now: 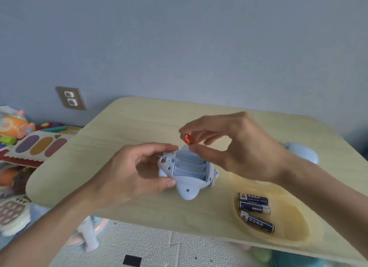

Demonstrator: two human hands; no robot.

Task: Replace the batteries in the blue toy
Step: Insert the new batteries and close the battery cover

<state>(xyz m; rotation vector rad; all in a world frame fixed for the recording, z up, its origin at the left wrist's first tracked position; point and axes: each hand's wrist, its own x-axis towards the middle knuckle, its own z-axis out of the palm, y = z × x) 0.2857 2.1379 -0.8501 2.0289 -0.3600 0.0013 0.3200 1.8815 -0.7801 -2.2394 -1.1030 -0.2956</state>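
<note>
The pale blue toy lies belly-up on the light wooden table, its battery bay open with three bare slots. My left hand grips the toy's left side, thumb below and fingers above. My right hand hovers just above the bay, pinching an orange battery between thumb and fingers. Three dark blue batteries lie in a yellow dish at the front right.
A pale blue lid-like piece lies on the table behind my right forearm. Colourful toys are piled on the floor at the left. A wall socket sits on the blue wall. A foam mat lies below the table edge.
</note>
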